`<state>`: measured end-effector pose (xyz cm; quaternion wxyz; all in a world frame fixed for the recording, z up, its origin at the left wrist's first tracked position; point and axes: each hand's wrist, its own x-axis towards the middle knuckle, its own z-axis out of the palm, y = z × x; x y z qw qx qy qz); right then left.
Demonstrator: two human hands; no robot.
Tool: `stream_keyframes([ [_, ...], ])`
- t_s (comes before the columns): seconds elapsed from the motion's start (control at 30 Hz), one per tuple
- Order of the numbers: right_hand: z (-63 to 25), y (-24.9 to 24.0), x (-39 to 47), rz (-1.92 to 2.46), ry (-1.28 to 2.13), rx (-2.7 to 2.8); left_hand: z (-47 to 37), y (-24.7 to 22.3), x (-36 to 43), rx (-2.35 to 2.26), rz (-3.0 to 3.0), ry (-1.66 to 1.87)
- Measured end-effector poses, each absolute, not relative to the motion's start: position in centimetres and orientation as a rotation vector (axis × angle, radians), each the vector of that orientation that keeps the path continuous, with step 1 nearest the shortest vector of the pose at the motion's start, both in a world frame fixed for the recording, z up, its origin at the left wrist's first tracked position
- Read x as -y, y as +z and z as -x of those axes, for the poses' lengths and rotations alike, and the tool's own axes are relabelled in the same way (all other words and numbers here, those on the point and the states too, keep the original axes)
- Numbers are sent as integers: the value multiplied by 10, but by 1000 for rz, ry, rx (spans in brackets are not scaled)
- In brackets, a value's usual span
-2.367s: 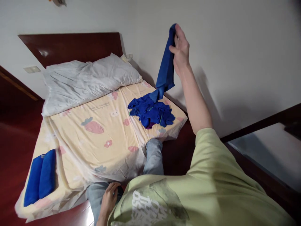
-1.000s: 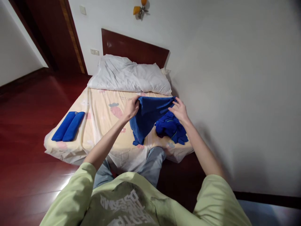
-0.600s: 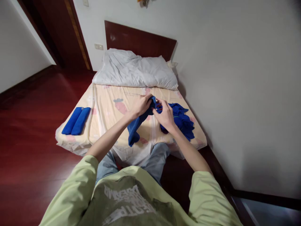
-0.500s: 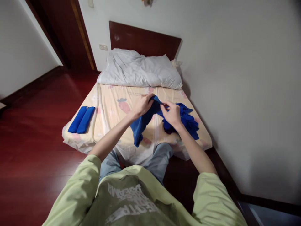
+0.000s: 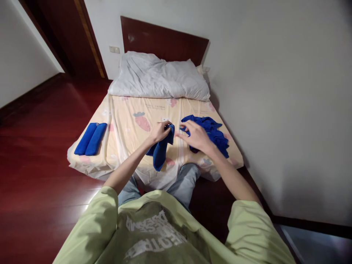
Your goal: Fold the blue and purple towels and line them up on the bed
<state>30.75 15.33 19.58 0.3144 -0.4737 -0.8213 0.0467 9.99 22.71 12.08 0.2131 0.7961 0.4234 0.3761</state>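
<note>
My left hand [image 5: 160, 132] is closed on one end of a blue cloth [image 5: 161, 150], which hangs down over the near part of the bed. My right hand [image 5: 194, 135] is apart from that cloth, its fingers and thumb spread with nothing visible between them. Behind and beside the right hand lies a crumpled pile of blue cloths [image 5: 217, 135]. Two blue cloth rolls [image 5: 90, 139] rest side by side at the bed's left edge.
The bed [image 5: 123, 121] wears a cream sheet printed with strawberries. A white quilt [image 5: 162, 75] is bunched against the dark wooden headboard [image 5: 162, 36]. A white wall [image 5: 275, 91] runs close along the right side, and dark red floor [image 5: 41, 165] lies to the left.
My right hand has let go of the blue cloth and opened. The left hand has lowered slightly, still gripping the cloth, which now hangs from it alone. The view has shifted a little.
</note>
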Motion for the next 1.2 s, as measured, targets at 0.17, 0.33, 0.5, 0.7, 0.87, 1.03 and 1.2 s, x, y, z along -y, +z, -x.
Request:
stream_keyframes([
  [0.17, -282, 148, -153, 1364, 108, 2107, -106, 126, -221, -1161, -2235, 1078],
  [0.33, -294, 131, -167, 1372, 92, 2070, -101, 128, -220, -1158, -2241, 1051],
  [0.5, -311, 138, -173, 1376, 233, 1883, -97, 123, -222, -1121, -2305, 1011],
  [0.7, -317, 183, -164, 1267, 3, 1854, -97, 110, -218, -1127, -2419, 929],
  [0.87, -328, 215, -156, 1219, -119, 1906, -94, 94, -217, -1134, -2372, 879],
  [1.03, -359, 244, -156, 1224, -304, 1830, -71, 70, -223, -1200, -2337, 853],
  [1.2, -387, 262, -153, 1262, -394, 1816, -39, 39, -234, -1181, -2260, 851],
])
